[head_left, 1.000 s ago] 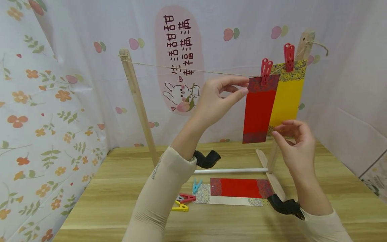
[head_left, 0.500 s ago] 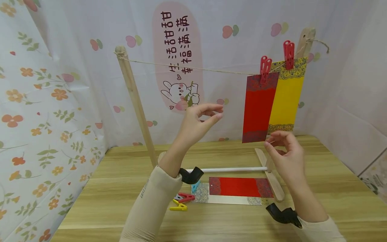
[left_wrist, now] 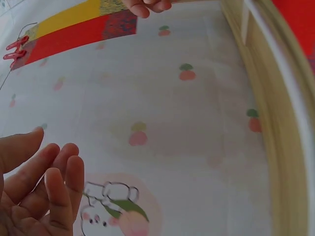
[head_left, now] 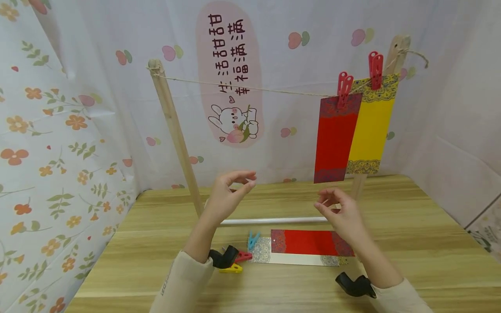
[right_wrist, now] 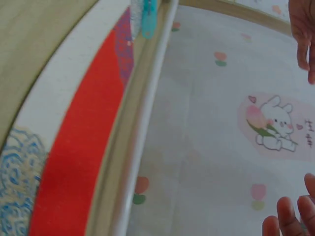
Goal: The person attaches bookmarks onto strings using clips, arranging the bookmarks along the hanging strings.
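My left hand [head_left: 230, 195] hovers in mid-air left of centre, fingers loosely bent and nothing between them. On the other side, my right hand [head_left: 341, 213] is just as bare, its fingers relaxed, below the hanging red card [head_left: 336, 137]. That card and a yellow card [head_left: 369, 132] hang from a string [head_left: 250, 88], each pinned at its top by a red clothespin [head_left: 343, 91]. Another red card [head_left: 309, 242] lies on the table, overlapping a white patterned card [head_left: 289, 259]. In the left wrist view the left fingers [left_wrist: 59, 191] show with nothing in them.
The string runs between two wooden posts [head_left: 172, 117], joined low down by a white rod [head_left: 270, 221]. A blue clothespin [head_left: 253, 240], a red one [head_left: 244, 256] and a yellow one [head_left: 232, 268] lie near the cards. A printed cloth [head_left: 274, 165] covers the back.
My left hand has come away from the hanging red card, moving down and left. My right hand has also dropped and shifted left. The hung cards stay in place.
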`<control>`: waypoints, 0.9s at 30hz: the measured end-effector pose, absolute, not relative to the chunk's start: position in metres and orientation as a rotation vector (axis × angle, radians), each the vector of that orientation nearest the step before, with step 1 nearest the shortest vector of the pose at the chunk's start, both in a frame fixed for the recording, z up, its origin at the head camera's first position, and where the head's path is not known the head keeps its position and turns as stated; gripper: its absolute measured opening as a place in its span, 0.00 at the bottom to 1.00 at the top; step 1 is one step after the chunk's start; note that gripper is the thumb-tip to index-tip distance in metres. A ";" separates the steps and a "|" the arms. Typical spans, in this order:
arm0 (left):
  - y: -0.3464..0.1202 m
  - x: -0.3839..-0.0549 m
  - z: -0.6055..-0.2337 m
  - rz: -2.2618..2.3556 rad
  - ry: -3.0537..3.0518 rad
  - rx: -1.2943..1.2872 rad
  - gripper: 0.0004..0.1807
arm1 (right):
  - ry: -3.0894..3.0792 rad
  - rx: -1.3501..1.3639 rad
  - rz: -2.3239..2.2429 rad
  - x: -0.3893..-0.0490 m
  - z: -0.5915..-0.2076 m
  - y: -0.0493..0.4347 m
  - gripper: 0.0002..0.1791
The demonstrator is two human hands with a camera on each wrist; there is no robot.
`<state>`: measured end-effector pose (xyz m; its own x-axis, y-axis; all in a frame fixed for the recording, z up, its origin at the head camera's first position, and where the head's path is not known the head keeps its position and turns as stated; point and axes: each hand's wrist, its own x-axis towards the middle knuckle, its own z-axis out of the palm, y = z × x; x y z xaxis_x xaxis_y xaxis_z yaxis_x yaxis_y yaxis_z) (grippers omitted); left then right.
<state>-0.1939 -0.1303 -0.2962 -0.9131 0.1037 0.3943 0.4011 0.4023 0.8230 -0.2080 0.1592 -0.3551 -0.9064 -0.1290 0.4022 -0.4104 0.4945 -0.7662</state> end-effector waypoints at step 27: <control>-0.185 -0.140 -0.377 -1.146 -2.787 -0.389 0.15 | -2.896 0.875 1.266 -0.224 -0.397 0.148 0.19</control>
<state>-0.1403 -0.1848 -0.3769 -0.9621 0.1953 0.1903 0.2726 0.6836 0.6770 -0.2238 0.1483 -0.3975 -0.8488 -0.5219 0.0839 -0.4161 0.5617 -0.7151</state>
